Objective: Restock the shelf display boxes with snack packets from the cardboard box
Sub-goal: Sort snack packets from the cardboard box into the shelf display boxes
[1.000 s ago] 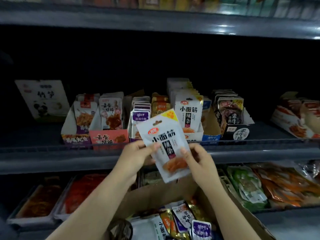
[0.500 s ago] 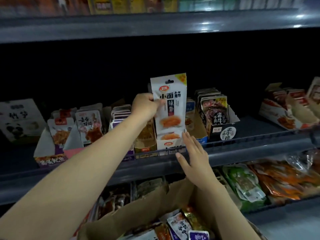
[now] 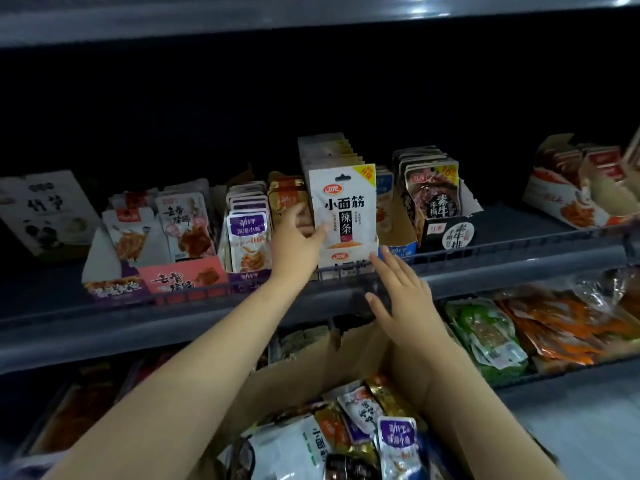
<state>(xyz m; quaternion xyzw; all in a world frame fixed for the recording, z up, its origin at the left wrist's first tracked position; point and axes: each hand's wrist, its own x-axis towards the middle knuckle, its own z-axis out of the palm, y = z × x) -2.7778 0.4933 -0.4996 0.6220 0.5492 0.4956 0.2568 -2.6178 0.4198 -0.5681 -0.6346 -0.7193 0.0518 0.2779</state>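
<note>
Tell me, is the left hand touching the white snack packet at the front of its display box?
Touching. The head view shows the left hand with its fingertips on the lower left edge of the white snack packet, no gap between them.
</note>
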